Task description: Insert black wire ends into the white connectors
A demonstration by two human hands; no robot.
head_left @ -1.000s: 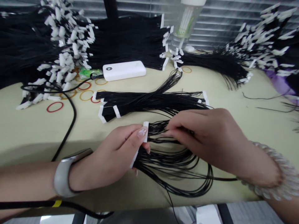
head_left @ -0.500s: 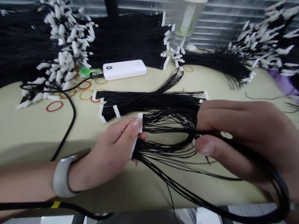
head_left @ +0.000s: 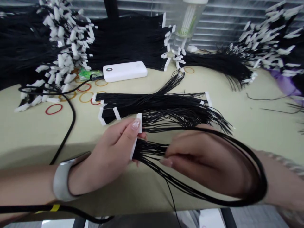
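My left hand (head_left: 116,144) is closed on the wire harness, its thumb pressing a white connector (head_left: 140,123). A second white connector (head_left: 133,149) sticks out below those fingers. Thin black wires (head_left: 150,146) run rightward from the lower connector to my right hand (head_left: 201,155), whose thumb and fingers pinch them. Other wires of the harness form a wide loop (head_left: 257,161) around the right hand and wrist. Loose wire ends (head_left: 223,122) fan out behind that hand. Farther back lies a bundle of black wires (head_left: 152,102) with white connectors at its ends.
A white power bank (head_left: 125,71) with a black cable (head_left: 72,122) lies behind on the left. Rubber bands (head_left: 54,109) are scattered nearby. Stacks of black harnesses (head_left: 128,41) and a clear bottle (head_left: 187,27) stand at the back, with more connectors (head_left: 277,38) at right.
My right hand has moved left and toward the lower connector, with its fingers now on the lower wires. The wire loop has shifted left with it. My left hand keeps its hold.
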